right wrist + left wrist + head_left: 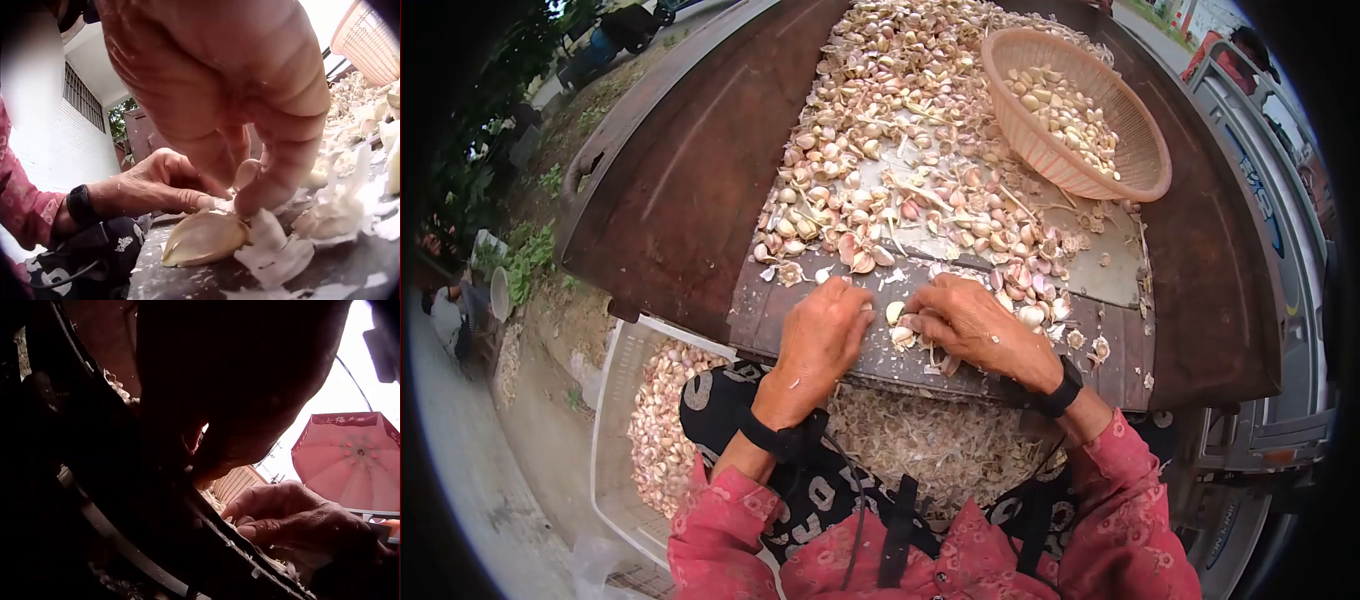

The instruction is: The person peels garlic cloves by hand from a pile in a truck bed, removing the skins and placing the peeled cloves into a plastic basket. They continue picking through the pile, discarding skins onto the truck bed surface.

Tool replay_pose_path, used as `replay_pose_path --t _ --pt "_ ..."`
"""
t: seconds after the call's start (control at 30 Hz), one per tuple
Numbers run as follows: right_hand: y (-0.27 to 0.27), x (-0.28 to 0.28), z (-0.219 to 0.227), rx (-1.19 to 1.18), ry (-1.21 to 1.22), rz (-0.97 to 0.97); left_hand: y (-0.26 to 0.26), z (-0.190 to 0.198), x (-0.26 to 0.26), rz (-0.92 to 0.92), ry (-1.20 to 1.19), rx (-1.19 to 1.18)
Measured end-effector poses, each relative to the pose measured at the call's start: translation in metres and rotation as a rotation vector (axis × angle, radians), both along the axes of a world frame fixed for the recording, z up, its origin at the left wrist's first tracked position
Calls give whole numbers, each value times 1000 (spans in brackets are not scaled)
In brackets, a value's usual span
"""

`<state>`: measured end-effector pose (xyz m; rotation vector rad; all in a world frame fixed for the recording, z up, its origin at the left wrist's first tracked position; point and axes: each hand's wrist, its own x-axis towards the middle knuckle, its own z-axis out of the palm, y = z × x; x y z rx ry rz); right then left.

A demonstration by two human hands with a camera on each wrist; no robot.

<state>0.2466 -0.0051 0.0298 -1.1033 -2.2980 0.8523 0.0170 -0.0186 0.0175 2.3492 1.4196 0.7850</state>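
Observation:
Both hands work close together over the near edge of a wooden board (765, 315). My right hand (980, 325) pinches a small garlic clove (248, 172) between thumb and fingers, just above the surface. My left hand (820, 325) has curled fingers, its thumb against the forefinger around a small pale bit of garlic that the fingers mostly hide. Below the fingertips in the right wrist view lies a larger clove (206, 239), with loose papery skin (275, 250) beside it. The left wrist view is mostly dark, with the right hand's fingertips showing.
Unpeeled garlic cloves (850, 190) cover the board beyond the hands. A pink plastic basket (1025, 135) of peeled cloves stands at the far right. A white crate (608, 420) of garlic sits lower left, and skins (940, 440) are heaped below the board's edge.

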Motion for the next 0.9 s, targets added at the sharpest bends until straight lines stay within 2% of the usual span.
replay_pose_path --t 0.03,0.1,0.13,0.2,0.23,0.27,0.3,0.4,0.43,0.5,0.63,0.67,0.7,0.73,0.77,0.8,0.83,0.9 --pt "1 -5 -2 50 -68 40 -1 -1 -3 -1 4 -3" --pt "0 -9 1 23 -137 -1 0 -1 -7 48 -199 -79" --pt "0 -10 -3 53 -172 -11 -2 2 -7 44 -197 -75" --pt "-3 -12 -4 84 -200 -22 -9 13 -9 109 -794 -633" --pt "-5 -10 -2 -8 -104 -50 -12 17 -12 108 -789 -627" --pt "-6 -7 0 -100 -9 -75 -15 20 -15 59 -957 -734" --pt "-7 -5 4 -95 -5 -70 -19 23 -18 10 -1126 -840" --pt "-13 3 6 -381 343 -171 -31 31 -15 -37 -1238 -898" --pt "-17 4 7 -380 342 -174 -33 32 -12 -71 -1298 -932" --pt "-26 9 15 -696 634 -159 -34 30 -13 -76 -1365 -951" --pt "-53 14 44 -770 702 -125 -24 25 -25 -91 -1475 -975" --pt "-68 15 59 -794 734 -65 -21 32 -24 -13 -1481 -954" --pt "-86 14 84 -792 771 22 -17 33 -25 -4 -1479 -953" --pt "-103 14 109 -778 807 163 -12 31 -27 89 -1144 -824" --pt "-106 7 122 -345 821 427 -8 28 -29 169 -808 -692" --pt "-119 5 136 -334 888 485 -4 20 -30 131 -526 -530" --pt "-132 3 150 -324 954 547 -4 17 -29 131 -523 -533" --pt "-149 -4 155 -253 1066 584 -5 12 -22 45 -40 -94"
